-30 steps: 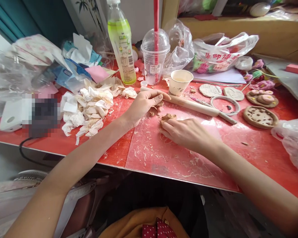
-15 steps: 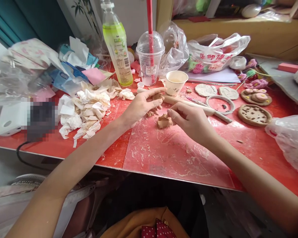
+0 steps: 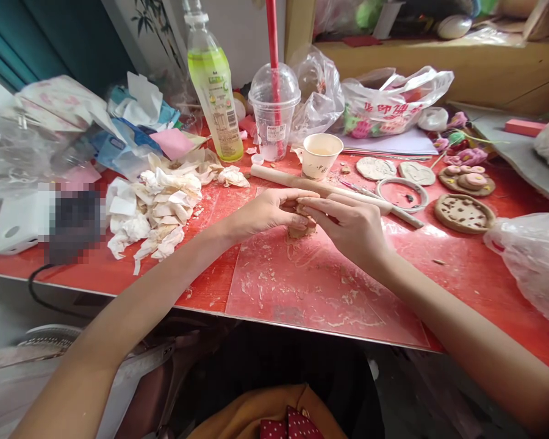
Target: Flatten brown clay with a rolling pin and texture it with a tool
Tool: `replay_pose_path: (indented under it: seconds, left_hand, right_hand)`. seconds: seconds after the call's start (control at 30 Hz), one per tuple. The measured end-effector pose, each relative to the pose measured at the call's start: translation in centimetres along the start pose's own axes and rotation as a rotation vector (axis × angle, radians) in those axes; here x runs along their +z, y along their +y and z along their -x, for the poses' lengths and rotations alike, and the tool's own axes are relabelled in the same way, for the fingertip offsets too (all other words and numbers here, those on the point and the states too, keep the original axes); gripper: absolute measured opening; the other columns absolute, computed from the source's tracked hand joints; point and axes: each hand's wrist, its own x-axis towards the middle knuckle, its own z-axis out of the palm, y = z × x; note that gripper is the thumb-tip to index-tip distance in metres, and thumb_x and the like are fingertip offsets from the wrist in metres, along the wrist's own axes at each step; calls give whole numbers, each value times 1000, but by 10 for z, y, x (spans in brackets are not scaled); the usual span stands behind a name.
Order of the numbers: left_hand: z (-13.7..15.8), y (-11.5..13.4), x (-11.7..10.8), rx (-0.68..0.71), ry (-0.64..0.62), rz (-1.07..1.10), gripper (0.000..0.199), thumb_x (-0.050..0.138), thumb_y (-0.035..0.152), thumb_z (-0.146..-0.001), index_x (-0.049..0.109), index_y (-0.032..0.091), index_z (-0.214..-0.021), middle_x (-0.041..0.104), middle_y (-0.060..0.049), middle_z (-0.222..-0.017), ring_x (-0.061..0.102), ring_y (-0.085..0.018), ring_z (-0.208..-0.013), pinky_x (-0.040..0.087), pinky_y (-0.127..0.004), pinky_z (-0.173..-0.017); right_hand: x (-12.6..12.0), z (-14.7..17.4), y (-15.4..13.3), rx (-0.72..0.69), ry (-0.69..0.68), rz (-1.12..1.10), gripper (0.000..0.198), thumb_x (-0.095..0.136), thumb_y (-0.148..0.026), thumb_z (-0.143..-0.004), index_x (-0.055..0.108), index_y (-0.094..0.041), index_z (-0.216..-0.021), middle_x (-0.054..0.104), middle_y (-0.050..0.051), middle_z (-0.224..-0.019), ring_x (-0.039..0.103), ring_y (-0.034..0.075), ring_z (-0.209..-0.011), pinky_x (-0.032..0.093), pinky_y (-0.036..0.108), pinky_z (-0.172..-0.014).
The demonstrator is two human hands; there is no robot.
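Note:
My left hand [image 3: 272, 212] is closed on a small piece of brown clay [image 3: 304, 210], mostly covered by the fingers. From the other side, my right hand [image 3: 354, 222] pinches the same piece, its fingertips meeting those of the left. Just beneath the fingers a brown clay lump [image 3: 302, 231] rests on a clear plastic sheet [image 3: 320, 292] scattered with dried crumbs. Whether the held piece touches this lump I cannot tell. Behind both hands a wooden rolling pin [image 3: 283, 178] lies across the red table.
A paper cup [image 3: 321, 157], a plastic cup with a red straw [image 3: 274, 116] and a bottle of green drink [image 3: 216, 97] stand behind. Crumpled tissues [image 3: 160, 204] heap up left. Clay discs [image 3: 377, 167], a clay ring [image 3: 402, 194] and a spotted clay dish [image 3: 464, 213] lie right.
My left hand has come down and toward the right with its piece of clay. My right fingertips have moved from the lump up to the piece, and the hands now meet.

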Motion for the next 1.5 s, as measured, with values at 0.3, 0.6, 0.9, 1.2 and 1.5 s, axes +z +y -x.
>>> replay_pose_path:
  seconds: [0.3, 0.6, 0.9, 1.2, 1.5]
  left_hand:
    - [3, 5, 0, -31, -25, 91, 30, 66, 18, -75, 64, 9, -103, 65, -8, -89, 60, -14, -76, 49, -29, -69]
    - [1, 5, 2, -79, 13, 173, 26, 63, 13, -75, 63, 9, -101, 67, -10, -90, 65, -15, -79, 52, -29, -72]
    - [2, 1, 1, -71, 20, 177, 28, 62, 13, -77, 60, 9, -105, 66, -11, -97, 67, -18, -85, 53, -31, -74]
    - [1, 3, 2, -64, -25, 49, 34, 60, 23, -82, 58, 10, -114, 69, -11, -91, 65, -15, -79, 53, -29, -71]
    - [0, -1, 4, -32, 54, 63, 22, 57, 22, -85, 62, 10, -103, 69, -7, -81, 65, -12, -70, 53, -25, -66]
  right_hand:
    - [-5, -5, -4, 110, -51, 23, 14, 58, -22, -84, 70, -23, -92, 72, 2, -84, 64, 15, -68, 49, 29, -62]
    - [-10, -3, 0, 160, -190, -25, 25, 49, -27, -89, 70, -30, -103, 68, 2, -109, 64, 22, -97, 50, 39, -79]
    - [-10, -6, -2, 249, -179, -40, 16, 56, -26, -86, 65, -21, -97, 65, 4, -76, 61, 17, -71, 45, 33, -66]
    - [-11, -15, 8, 665, -353, -576, 45, 68, -31, -75, 48, -16, -112, 49, -6, -61, 46, 9, -51, 33, 22, -45]
    - [-12, -16, 1, 596, -386, -661, 48, 65, -28, -78, 47, -17, -121, 60, 1, -76, 53, 10, -61, 37, 22, -48]
